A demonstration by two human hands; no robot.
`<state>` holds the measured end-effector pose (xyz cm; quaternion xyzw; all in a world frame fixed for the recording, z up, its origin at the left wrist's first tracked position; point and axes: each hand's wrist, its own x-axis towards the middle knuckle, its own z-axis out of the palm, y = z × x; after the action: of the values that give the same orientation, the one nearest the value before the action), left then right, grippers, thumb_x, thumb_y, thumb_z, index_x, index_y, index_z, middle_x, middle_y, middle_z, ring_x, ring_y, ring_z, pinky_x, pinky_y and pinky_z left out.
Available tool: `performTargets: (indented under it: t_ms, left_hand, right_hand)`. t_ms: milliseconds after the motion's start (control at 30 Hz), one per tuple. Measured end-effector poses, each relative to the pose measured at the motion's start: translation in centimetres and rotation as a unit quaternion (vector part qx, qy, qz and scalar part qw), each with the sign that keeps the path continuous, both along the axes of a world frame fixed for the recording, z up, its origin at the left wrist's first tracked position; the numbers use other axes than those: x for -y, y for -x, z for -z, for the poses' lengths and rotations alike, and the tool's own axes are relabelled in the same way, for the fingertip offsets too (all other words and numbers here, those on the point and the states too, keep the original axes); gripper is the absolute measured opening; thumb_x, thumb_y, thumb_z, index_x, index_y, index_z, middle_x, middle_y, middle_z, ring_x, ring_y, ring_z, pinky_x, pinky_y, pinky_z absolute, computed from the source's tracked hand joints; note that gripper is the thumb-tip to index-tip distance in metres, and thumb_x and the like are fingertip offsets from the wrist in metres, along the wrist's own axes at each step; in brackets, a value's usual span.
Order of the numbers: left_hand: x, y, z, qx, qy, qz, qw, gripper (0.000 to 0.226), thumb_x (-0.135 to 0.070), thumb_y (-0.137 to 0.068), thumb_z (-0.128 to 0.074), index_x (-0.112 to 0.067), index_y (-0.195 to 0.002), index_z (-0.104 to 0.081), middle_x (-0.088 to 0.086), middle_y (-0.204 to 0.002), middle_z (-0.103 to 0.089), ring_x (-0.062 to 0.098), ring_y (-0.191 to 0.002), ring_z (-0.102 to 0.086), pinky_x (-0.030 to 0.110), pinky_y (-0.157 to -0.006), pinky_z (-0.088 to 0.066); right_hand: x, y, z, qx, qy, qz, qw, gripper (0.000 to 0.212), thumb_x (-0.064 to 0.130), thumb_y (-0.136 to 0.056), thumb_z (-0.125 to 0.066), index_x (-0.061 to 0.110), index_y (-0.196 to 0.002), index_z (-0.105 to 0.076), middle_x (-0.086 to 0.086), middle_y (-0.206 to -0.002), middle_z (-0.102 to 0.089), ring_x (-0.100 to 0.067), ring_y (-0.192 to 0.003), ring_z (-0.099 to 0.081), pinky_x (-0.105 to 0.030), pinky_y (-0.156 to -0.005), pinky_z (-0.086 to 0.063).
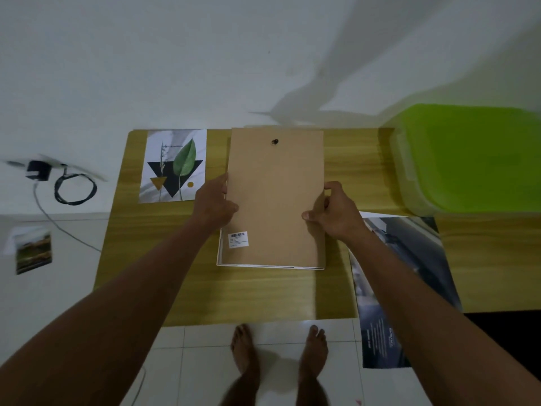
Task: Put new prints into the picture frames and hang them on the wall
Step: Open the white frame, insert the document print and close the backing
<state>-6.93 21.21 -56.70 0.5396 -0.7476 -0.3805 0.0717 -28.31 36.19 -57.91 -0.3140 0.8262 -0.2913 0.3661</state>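
The person stands at a wooden table (263, 294) with a white frame (219, 253) lying face down on it, roughly in the middle. Both hands are apart, one at each long side of the frame. The left hand (215, 203) grips the left edge of the brown backing board (275, 194). The right hand (333, 213) pinches its right edge between thumb and curled fingers.

The board sits over the frame with its near end down inside the rim. Its far end seems to be raised a little past the frame's far side, though the wide lens makes that hard to be sure of. A small hook (274, 141) shows near the board's far end and a barcode label (237, 239) near its left corner.

Just left of the frame lies a leaf print (172, 165), flat and face up. To the right of the frame a dark print (374, 332) hangs partly over the table's near edge, under the right forearm. Further right of the frame sits a green tub lid (468, 159).

The task looks to be at an early stage. The board is loose in the hands, so this frame is open. Whether a print already lies under the board cannot be told. Nothing hangs on the wall (175, 54) behind the frame. Closing the back and all the hanging are left to do.
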Motion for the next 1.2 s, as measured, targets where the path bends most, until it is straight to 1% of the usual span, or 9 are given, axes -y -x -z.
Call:
performTargets:
  t_ms: [200,367,600,700,800,900,1033,1100,1200]
  left_hand:
    - [-0.2,-0.2,0.3,0.003,0.010,0.011,1.000,0.058,-0.001,-0.075,-0.073,-0.017,-0.128,-0.059,0.002,-0.096,-0.060,0.020,-0.085,-0.059,0.025,-0.073,-0.039]
    - [0.0,0.0,1.0,0.026,0.014,-0.002,1.000,0.074,-0.007,-0.076,-0.074,-0.016,-0.144,-0.045,0.007,-0.116,-0.061,0.027,-0.101,-0.061,0.032,-0.085,-0.047]
    - [-0.4,0.3,1.3,0.044,0.019,-0.006,0.999,0.077,-0.013,-0.073,-0.079,-0.017,-0.143,-0.047,0.009,-0.126,-0.056,0.027,-0.108,-0.061,0.042,-0.096,-0.049]
    - [-0.8,0.2,1.3,0.056,0.022,0.006,0.998,0.080,-0.015,-0.069,-0.083,-0.016,-0.142,-0.048,0.013,-0.131,-0.052,0.030,-0.114,-0.058,0.044,-0.100,-0.046]
    - [-1.2,0.2,1.3,0.054,0.026,0.008,0.998,0.078,-0.014,-0.070,-0.082,-0.015,-0.141,-0.049,0.012,-0.134,-0.052,0.028,-0.116,-0.056,0.042,-0.102,-0.045]
    - [-1.7,0.3,1.3,0.056,0.027,0.010,0.998,0.076,-0.012,-0.072,-0.079,-0.014,-0.142,-0.049,0.012,-0.136,-0.050,0.027,-0.117,-0.055,0.037,-0.102,-0.043]
    - [-1.9,0.6,1.2,0.066,0.029,0.020,0.997,0.075,-0.008,-0.072,-0.074,-0.012,-0.142,-0.048,0.010,-0.138,-0.049,0.024,-0.123,-0.050,0.030,-0.101,-0.038]
    - [-2.1,0.8,1.1,0.069,0.027,0.031,0.997,0.075,-0.007,-0.073,-0.071,-0.011,-0.143,-0.046,0.010,-0.139,-0.047,0.023,-0.127,-0.046,0.028,-0.101,-0.036]
    - [-2.5,1.2,1.2,0.067,0.024,0.039,0.997,0.076,-0.018,-0.076,-0.072,-0.011,-0.146,-0.042,0.009,-0.145,-0.042,0.024,-0.131,-0.043,0.032,-0.106,-0.035]
  right_hand:
    - [-0.2,-0.2,0.4,-0.003,-0.001,-0.004,1.000,0.084,0.023,-0.073,-0.088,0.012,-0.138,-0.035,-0.010,-0.119,-0.057,-0.027,-0.109,-0.056,-0.032,-0.085,-0.044]
    - [-0.2,-0.3,0.3,-0.007,-0.012,-0.002,1.000,0.089,0.027,-0.071,-0.088,0.011,-0.140,-0.035,-0.013,-0.126,-0.056,-0.029,-0.115,-0.054,-0.036,-0.094,-0.046]
    - [-0.5,0.1,0.2,-0.047,-0.047,-0.028,0.997,0.097,0.038,-0.066,-0.090,0.010,-0.142,-0.035,-0.014,-0.131,-0.054,-0.030,-0.119,-0.054,-0.037,-0.094,-0.047]
    - [-0.7,-0.2,0.1,-0.075,-0.054,-0.047,0.995,0.098,0.036,-0.071,-0.088,0.011,-0.147,-0.031,-0.014,-0.137,-0.045,-0.031,-0.122,-0.051,-0.039,-0.099,-0.046]
    - [-0.9,-0.3,-0.1,-0.079,-0.068,-0.073,0.992,0.105,0.030,-0.077,-0.084,0.021,-0.155,-0.014,-0.013,-0.140,-0.035,-0.033,-0.125,-0.047,-0.041,-0.101,-0.042]
    - [-0.6,-0.1,-0.3,-0.079,-0.087,-0.104,0.988,0.102,0.029,-0.077,-0.084,0.022,-0.155,-0.019,-0.012,-0.137,-0.033,-0.035,-0.125,-0.046,-0.040,-0.105,-0.042]
    - [-0.2,0.3,-0.6,-0.077,-0.099,-0.114,0.985,0.101,0.027,-0.074,-0.086,0.020,-0.152,-0.024,-0.012,-0.139,-0.030,-0.036,-0.128,-0.043,-0.044,-0.107,-0.042]
    - [-0.1,0.6,-0.7,-0.084,-0.098,-0.129,0.983,0.102,0.026,-0.075,-0.084,0.021,-0.154,-0.020,-0.010,-0.147,-0.024,-0.037,-0.133,-0.037,-0.046,-0.108,-0.040]
    - [0.0,0.6,-1.0,-0.101,-0.120,-0.172,0.973,0.099,0.018,-0.082,-0.075,0.022,-0.156,-0.011,-0.003,-0.162,0.003,-0.041,-0.145,-0.014,-0.047,-0.112,-0.032]
